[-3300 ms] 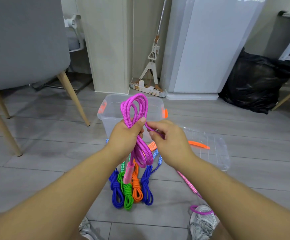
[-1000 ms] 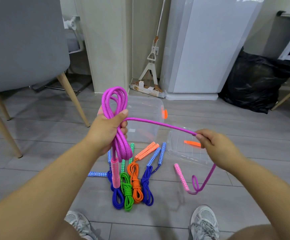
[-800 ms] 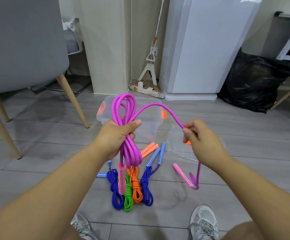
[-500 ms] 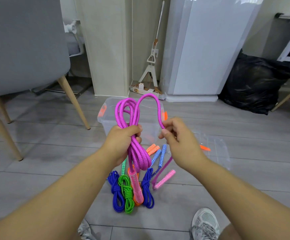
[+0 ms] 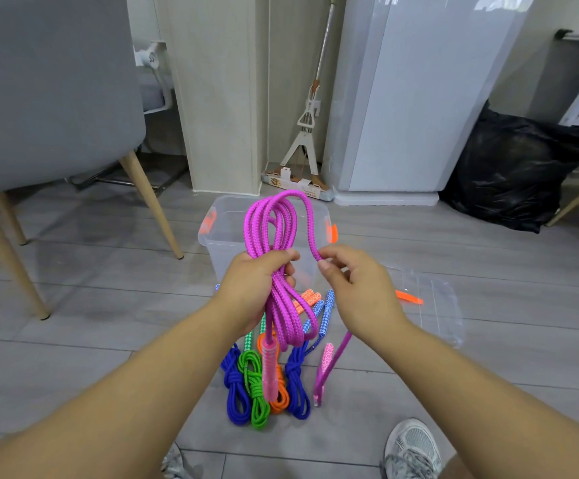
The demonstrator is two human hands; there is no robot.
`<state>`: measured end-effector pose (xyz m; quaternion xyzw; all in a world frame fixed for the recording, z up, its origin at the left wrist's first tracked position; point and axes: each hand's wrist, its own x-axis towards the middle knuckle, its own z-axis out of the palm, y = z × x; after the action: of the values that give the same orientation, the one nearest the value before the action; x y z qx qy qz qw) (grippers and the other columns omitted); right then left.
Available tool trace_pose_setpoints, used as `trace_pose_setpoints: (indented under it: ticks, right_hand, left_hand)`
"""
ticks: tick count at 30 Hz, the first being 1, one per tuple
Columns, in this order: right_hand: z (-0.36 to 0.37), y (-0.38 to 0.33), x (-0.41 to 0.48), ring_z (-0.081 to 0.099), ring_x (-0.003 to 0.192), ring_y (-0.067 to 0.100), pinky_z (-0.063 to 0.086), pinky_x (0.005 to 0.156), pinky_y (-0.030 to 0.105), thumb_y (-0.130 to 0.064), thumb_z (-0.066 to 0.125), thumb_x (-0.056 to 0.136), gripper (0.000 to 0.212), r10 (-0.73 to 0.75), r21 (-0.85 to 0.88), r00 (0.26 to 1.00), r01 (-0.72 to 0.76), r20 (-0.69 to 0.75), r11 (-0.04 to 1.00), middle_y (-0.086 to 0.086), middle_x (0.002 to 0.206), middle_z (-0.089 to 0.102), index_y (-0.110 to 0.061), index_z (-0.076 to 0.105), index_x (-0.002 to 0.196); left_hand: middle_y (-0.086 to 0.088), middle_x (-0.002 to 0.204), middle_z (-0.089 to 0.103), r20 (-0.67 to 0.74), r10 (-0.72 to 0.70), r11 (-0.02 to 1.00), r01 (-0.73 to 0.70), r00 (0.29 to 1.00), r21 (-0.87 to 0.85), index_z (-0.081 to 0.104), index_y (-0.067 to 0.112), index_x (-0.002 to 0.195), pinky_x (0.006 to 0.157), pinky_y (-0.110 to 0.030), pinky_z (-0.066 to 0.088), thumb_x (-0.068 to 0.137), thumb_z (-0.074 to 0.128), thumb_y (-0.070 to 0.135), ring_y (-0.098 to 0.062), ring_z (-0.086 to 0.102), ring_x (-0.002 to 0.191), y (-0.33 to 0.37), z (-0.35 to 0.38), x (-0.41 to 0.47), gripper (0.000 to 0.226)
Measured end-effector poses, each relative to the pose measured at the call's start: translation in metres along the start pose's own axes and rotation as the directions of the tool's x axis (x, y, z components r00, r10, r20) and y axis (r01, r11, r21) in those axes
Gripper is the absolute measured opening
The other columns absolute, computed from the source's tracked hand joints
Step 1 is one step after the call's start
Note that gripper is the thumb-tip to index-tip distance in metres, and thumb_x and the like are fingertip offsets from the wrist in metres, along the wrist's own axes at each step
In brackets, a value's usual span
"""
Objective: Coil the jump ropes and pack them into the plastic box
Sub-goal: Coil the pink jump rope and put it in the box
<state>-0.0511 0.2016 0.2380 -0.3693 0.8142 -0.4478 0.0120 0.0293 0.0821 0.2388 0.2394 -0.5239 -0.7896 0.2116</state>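
Left hand (image 5: 257, 281) has its fingers curled round the waist of the pink rope (image 5: 271, 229). The loops stand upright above the fist, long axis vertical, and one handle (image 5: 270, 371) hangs below.

Right hand (image 5: 353, 288) is just beside it, thumb and forefinger pinching the free strand where it arches over from the loop tops. The rest drops under the wrist to the second handle (image 5: 326, 357) near the floor.

Little slack remains, so a last wrap or tie-off looks next.

Four tied ropes (image 5: 255, 392) lie on the floor below. The box (image 5: 226, 233) sits open straight beyond the hands, with its lid (image 5: 433, 305) to the right.
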Motion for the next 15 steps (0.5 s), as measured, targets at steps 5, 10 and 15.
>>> trace_pose_setpoints:
  ticks: [5,10,15]
  right_hand:
    - [0.004,-0.01,-0.002,0.043,0.082,0.01,0.03,0.065,0.008,-0.018,0.048,0.096,0.024,-0.144,-0.149,0.986,0.154,0.078,0.977,0.002,0.091,0.053,-0.013,0.065,0.112]
    - [0.003,-0.016,0.002,0.047,0.08,0.017,0.031,0.067,0.025,-0.019,0.048,0.096,0.024,-0.176,-0.185,0.974,0.2,0.142,0.962,0.005,0.085,0.05,-0.012,0.067,0.107]
    - [0.001,-0.012,0.001,0.05,0.086,0.015,0.031,0.068,0.021,-0.025,0.05,0.095,0.023,-0.15,-0.192,0.967,0.19,0.205,0.963,0.004,0.091,0.057,-0.014,0.067,0.106]
  left_hand:
    - [-0.005,0.059,0.052,-0.04,0.056,0.995,-0.052,0.998,0.085,0.063,0.001,0.081,0.059,-0.032,0.042,0.089,0.06,0.02,-0.016,0.049,0.05,-0.006,0.0,0.004,0.021]
    - [-0.006,0.06,0.046,-0.032,0.107,0.983,-0.101,0.994,0.15,0.063,-0.007,0.093,0.059,-0.033,0.039,0.085,0.065,0.025,-0.017,0.044,0.052,-0.006,-0.002,0.005,0.033]
    - [-0.009,0.061,0.043,-0.065,0.13,0.966,-0.112,0.989,0.233,0.058,0.003,0.079,0.057,-0.03,0.039,0.087,0.063,0.02,-0.017,0.043,0.052,-0.002,-0.002,0.001,0.02]
